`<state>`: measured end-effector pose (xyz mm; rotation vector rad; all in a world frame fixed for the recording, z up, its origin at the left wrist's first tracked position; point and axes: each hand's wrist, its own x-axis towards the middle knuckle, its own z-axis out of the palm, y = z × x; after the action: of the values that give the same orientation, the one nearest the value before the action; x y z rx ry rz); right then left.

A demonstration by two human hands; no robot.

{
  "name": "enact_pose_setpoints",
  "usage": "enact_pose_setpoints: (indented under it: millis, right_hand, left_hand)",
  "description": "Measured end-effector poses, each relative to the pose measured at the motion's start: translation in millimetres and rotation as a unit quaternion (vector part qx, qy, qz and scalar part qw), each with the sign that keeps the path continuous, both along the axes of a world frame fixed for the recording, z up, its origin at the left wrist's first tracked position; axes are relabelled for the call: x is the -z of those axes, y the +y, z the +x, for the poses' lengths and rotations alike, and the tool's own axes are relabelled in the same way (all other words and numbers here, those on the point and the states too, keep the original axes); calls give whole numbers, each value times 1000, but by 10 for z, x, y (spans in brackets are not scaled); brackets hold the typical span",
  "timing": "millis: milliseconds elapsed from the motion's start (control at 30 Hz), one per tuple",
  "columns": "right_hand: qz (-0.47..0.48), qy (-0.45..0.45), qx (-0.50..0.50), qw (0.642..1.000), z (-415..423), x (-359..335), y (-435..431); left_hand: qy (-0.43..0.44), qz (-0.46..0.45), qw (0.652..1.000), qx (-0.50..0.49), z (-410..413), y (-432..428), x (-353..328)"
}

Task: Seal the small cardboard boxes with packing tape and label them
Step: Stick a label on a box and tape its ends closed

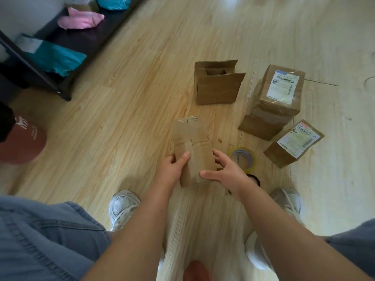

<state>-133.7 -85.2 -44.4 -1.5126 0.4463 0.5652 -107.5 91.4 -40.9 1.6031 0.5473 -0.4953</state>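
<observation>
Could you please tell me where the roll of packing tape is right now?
Head view: the tape roll lies on the floor just beyond the right hand, between the held box and the small labelled box to its right.

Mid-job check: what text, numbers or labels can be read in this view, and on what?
No text reads reliably.
Shipping label on the tall sealed box: barcodes, print too blurred.
Second label on the low box: barcodes and digits, too small.
Maroon cap: white animal logo, lettering illegible.
Tape roll core: print blurred.
Held box: label scrap at top, unreadable.
</observation>
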Motion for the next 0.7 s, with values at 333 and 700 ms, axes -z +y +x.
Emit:
enact_pose_setpoints:
  millis: [333, 700]
  right_hand:
    - [-121, 8, -96, 988, -108, 137, 223]
    - [-141, 12, -119, 983, 304, 175, 43]
  left_hand:
    - [4, 204, 979, 16, -97, 22, 346]
    - [79, 24, 993, -88, -99, 40, 415]
